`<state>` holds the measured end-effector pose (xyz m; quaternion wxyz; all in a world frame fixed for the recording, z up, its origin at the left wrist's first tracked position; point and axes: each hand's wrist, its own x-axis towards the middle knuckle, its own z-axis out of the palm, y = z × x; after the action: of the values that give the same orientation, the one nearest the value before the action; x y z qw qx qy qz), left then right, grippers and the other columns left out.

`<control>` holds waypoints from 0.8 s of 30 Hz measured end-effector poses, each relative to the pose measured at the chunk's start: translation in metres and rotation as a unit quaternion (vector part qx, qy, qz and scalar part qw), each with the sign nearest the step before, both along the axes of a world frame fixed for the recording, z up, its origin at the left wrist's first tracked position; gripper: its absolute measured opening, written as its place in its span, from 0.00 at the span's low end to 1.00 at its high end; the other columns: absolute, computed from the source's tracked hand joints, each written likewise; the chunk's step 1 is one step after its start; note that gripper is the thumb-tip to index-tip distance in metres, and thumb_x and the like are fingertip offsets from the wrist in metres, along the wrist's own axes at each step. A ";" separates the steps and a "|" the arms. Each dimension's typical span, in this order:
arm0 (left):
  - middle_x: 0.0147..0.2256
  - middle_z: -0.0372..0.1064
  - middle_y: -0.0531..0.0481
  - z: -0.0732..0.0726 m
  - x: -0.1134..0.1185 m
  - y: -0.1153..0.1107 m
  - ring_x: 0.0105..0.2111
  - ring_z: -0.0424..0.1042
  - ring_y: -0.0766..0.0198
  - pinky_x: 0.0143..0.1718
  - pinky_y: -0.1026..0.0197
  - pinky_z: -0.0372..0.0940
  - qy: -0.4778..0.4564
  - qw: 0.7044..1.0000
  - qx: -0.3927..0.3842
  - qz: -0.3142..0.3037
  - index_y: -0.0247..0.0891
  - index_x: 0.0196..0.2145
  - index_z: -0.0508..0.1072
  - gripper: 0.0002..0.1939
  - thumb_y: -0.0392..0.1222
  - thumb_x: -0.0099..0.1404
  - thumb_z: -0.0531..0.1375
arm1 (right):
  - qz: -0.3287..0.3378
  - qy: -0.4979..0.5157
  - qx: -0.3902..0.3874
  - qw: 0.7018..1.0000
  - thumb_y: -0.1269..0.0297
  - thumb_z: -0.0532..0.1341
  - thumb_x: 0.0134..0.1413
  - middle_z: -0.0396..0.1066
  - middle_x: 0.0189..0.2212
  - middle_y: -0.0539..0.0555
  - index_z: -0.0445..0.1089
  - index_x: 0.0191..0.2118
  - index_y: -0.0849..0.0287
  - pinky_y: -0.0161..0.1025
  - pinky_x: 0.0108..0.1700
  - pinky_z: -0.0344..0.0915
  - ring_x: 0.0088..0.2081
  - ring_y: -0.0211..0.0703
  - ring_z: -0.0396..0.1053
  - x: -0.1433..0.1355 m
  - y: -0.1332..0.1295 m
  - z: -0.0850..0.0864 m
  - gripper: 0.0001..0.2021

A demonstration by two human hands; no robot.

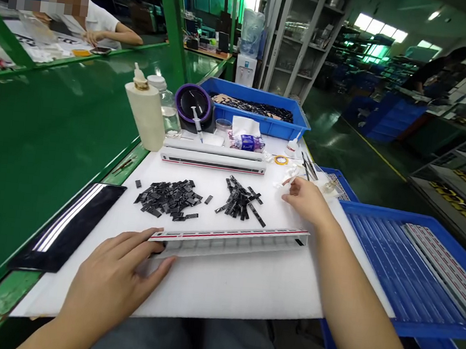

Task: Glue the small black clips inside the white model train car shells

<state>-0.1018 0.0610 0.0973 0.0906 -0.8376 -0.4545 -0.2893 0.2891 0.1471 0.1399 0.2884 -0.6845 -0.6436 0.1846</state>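
Note:
My left hand [116, 273] is closed around the left end of a long white shell with a red stripe [235, 234], which looks like a model train car body. The shell lies tilted on the white work mat, its hollow side facing me. At the right, my right hand [307, 200] has its fingers curled into a pinch beside crumpled white tissue [290, 175]; what they hold, if anything, cannot be made out. Between the hands and a second white shell [213, 160] lie a pile of small black pieces [168, 196] and a smaller heap of longer black strips [238, 200].
Behind stand a cream squeeze bottle [146, 111], a clear jar [168, 109], a syringe [197, 123], a tissue pack [247, 140] and a blue bin [263, 123]. Tweezers [309, 166] lie at right, near a blue tray [394, 258]. A glossy black panel [71, 227] lies left. A co-worker [95, 21] sits across.

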 end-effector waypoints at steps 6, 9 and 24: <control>0.43 0.75 0.42 -0.001 0.000 0.002 0.41 0.74 0.47 0.45 0.43 0.67 0.000 1.000 0.007 -0.010 0.40 0.36 0.73 0.14 0.54 0.66 0.58 | -0.016 0.011 0.024 1.000 0.68 0.66 0.41 0.74 0.39 0.53 0.71 0.45 0.58 0.37 0.39 0.64 0.36 0.41 0.70 0.003 -0.007 0.010 0.20; 0.43 0.75 0.41 -0.001 -0.001 0.001 0.41 0.74 0.47 0.45 0.43 0.67 0.002 1.000 0.011 -0.012 0.40 0.36 0.73 0.14 0.53 0.67 0.58 | -0.101 0.036 0.122 0.987 0.66 0.63 0.42 0.73 0.32 0.51 0.73 0.41 0.58 0.38 0.36 0.63 0.32 0.41 0.69 0.028 -0.013 0.019 0.15; 0.42 0.74 0.42 -0.003 -0.002 0.002 0.42 0.73 0.50 0.46 0.45 0.68 0.004 1.000 0.017 -0.020 0.40 0.36 0.72 0.11 0.50 0.67 0.60 | -0.352 -0.006 0.247 0.903 0.60 0.65 0.42 0.71 0.21 0.52 0.77 0.28 0.60 0.43 0.37 0.63 0.27 0.45 0.68 0.086 -0.003 0.008 0.09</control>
<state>-0.1039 0.0627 0.0940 0.1006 -0.8461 -0.4324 -0.2952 0.3751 0.1445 0.1479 0.4907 -0.7743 -0.3875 -0.0975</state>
